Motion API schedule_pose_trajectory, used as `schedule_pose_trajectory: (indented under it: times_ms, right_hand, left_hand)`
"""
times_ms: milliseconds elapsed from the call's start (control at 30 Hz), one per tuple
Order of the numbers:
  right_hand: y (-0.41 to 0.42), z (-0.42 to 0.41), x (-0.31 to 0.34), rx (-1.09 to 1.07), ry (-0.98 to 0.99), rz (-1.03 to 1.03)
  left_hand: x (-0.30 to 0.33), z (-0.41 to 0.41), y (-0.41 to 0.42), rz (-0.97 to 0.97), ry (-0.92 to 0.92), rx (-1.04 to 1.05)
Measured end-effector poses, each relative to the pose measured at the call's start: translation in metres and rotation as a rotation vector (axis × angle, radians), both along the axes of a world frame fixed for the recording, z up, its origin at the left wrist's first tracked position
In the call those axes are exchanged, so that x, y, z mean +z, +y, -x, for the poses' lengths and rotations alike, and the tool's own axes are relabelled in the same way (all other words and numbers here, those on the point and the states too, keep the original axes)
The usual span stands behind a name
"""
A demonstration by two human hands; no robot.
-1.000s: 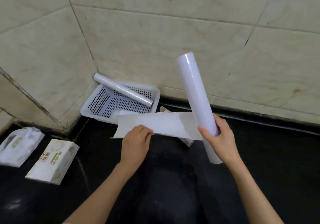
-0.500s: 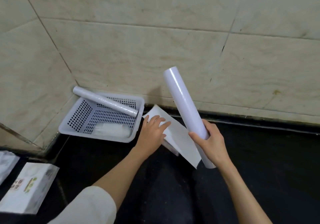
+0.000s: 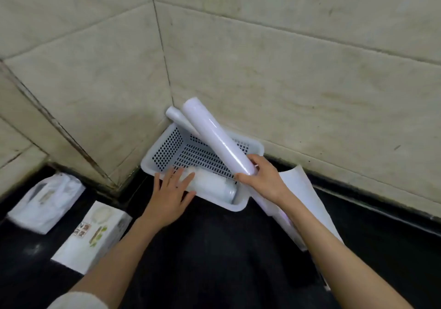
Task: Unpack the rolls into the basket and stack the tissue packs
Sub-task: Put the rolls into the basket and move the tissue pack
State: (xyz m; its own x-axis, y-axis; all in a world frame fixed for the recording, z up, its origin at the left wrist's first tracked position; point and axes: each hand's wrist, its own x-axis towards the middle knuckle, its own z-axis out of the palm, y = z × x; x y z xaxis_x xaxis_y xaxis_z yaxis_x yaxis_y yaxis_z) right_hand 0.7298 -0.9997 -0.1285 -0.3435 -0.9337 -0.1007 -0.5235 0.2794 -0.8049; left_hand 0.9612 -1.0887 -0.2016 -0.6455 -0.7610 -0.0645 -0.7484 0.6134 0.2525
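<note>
A white perforated basket [image 3: 241, 204] sits in the wall corner on the black floor. My right hand [image 3: 265, 177] grips a long white roll [image 3: 214, 134] near its lower end and holds it slanted over the basket. A thinner roll [image 3: 175, 115] leans across the basket's far corner behind it. A short roll [image 3: 214, 185] lies along the basket's near wall. My left hand [image 3: 170, 195] rests open on the basket's near rim, fingers spread. Two tissue packs lie at the left: a boxy one [image 3: 91, 236] and a softer one [image 3: 45, 200].
A loose white paper wrapper [image 3: 307, 201] lies on the floor right of the basket, partly under my right arm. Beige tiled walls close the corner behind. The black floor stretches in front and to the right.
My right hand has swung the long roll left and down over the basket. My left hand has let go of the paper wrapper and moved onto the basket's near rim.
</note>
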Motion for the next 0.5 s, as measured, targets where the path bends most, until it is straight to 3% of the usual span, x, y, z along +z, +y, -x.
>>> schedule_pose_trajectory:
  times_ms: [233, 500]
  right_hand:
    - [-0.116, -0.018, -0.033, 0.043, 0.092, -0.097]
    - [-0.128, -0.022, -0.09, 0.017, 0.219, -0.222]
  left_hand:
    - [-0.022, -0.009, -0.028, 0.019, -0.018, -0.081]
    - [-0.031, -0.009, -0.027, 0.092, 0.094, -0.082]
